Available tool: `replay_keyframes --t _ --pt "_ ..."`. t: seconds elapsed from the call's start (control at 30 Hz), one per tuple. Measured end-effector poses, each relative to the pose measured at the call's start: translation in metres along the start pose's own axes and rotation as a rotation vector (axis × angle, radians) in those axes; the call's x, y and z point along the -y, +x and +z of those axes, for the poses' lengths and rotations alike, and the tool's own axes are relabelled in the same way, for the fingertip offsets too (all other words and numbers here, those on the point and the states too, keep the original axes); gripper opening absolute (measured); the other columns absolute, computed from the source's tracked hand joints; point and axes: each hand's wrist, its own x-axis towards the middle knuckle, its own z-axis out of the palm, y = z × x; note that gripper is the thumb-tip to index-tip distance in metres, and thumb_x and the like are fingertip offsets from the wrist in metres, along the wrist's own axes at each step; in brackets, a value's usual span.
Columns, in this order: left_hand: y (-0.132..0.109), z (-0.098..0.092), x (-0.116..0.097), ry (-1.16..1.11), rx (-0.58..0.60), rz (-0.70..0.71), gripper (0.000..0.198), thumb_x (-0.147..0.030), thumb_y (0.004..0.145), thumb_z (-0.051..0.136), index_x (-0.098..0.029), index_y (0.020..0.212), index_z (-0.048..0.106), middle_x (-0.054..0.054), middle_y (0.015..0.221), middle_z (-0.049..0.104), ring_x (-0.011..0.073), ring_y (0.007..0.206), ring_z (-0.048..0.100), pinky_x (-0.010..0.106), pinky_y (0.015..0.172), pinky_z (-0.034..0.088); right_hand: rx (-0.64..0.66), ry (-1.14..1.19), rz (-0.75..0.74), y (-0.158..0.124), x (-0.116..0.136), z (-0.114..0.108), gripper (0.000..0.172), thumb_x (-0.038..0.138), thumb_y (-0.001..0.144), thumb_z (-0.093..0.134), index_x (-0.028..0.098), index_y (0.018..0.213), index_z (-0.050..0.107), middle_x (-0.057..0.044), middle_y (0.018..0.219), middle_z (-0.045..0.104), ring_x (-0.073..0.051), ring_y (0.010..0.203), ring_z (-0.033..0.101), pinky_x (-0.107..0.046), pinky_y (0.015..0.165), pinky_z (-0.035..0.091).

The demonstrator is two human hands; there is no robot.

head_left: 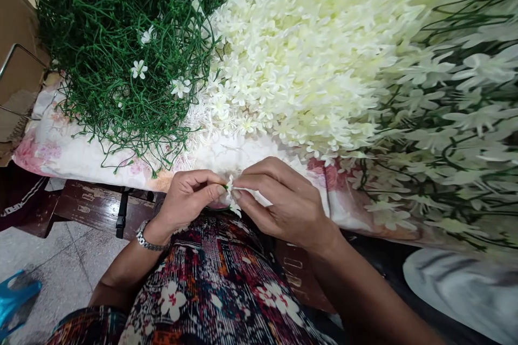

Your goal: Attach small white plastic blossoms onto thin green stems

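Note:
My left hand (190, 197) and my right hand (279, 202) meet over my lap, both pinched on a small sprig with tiny white artificial flowers (232, 198). The left wrist wears a metal watch (149, 241). Just beyond the hands lies a big heap of loose cream-white flower heads (307, 48) on a floral cloth (73, 153). To its left is a tangled pile of bare green plastic stems (121, 38) with a few white flowers stuck on. At the right lie finished sprigs, green stems bearing white flowers (457, 118).
The cloth covers a low dark wooden bench (95, 206). A cardboard box with a wire handle (18, 59) stands at the far left. A blue plastic bag (16, 296) lies on the tiled floor at lower left. My patterned clothing (214, 291) fills the bottom.

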Motion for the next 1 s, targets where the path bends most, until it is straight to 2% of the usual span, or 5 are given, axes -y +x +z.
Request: replay_keyframes --t 0.43,0.73,0.87,0.93,1.0 --pt "0.002 0.005 0.004 0.291 -0.060 0.207 0.013 -0.016 0.073 0.053 -0.014 0.065 0.063 -0.001 0.056 0.055 0.0065 0.052 0.046 0.017 0.049 0.039 -0.003 0.018 0.015 -0.005 -0.004 0.011 0.016 0.003 0.071 0.054 0.014 0.082 0.053 -0.005 0.072 0.056 -0.013 0.068 0.052 -0.027 0.060 0.047" --pt "0.002 0.004 0.007 0.230 -0.093 0.149 0.011 -0.018 0.074 0.055 -0.014 0.068 0.063 -0.001 0.058 0.056 0.0064 0.052 0.047 0.017 0.048 0.040 -0.015 0.057 0.032 -0.003 -0.005 0.019 0.009 0.006 0.074 0.051 0.012 0.081 0.054 -0.006 0.071 0.055 -0.013 0.068 0.051 -0.027 0.059 0.046" --pt "-0.002 0.000 -0.001 0.106 0.000 0.123 0.013 -0.020 0.075 0.058 -0.017 0.085 0.066 0.002 0.074 0.063 0.0086 0.062 0.056 0.018 0.054 0.045 0.037 0.087 0.066 0.002 -0.003 0.000 0.009 0.007 0.075 0.051 0.011 0.081 0.056 -0.006 0.072 0.056 -0.012 0.068 0.052 -0.026 0.059 0.046" --pt "-0.003 -0.002 -0.006 -0.005 0.012 0.175 0.029 -0.026 0.077 0.056 -0.021 0.105 0.061 0.006 0.090 0.065 0.0143 0.077 0.060 0.026 0.067 0.050 -0.027 0.093 0.081 0.003 -0.001 -0.019 0.011 0.006 0.074 0.052 0.013 0.082 0.056 -0.004 0.071 0.056 -0.011 0.067 0.052 -0.025 0.057 0.046" --pt "-0.003 -0.005 -0.008 -0.061 -0.015 0.270 0.033 -0.032 0.077 0.055 -0.018 0.107 0.060 0.009 0.096 0.065 0.0189 0.084 0.060 0.033 0.077 0.048 -0.108 0.059 0.108 0.001 0.000 -0.041 0.014 0.008 0.075 0.052 0.016 0.085 0.056 -0.002 0.074 0.056 -0.010 0.069 0.053 -0.024 0.058 0.046"
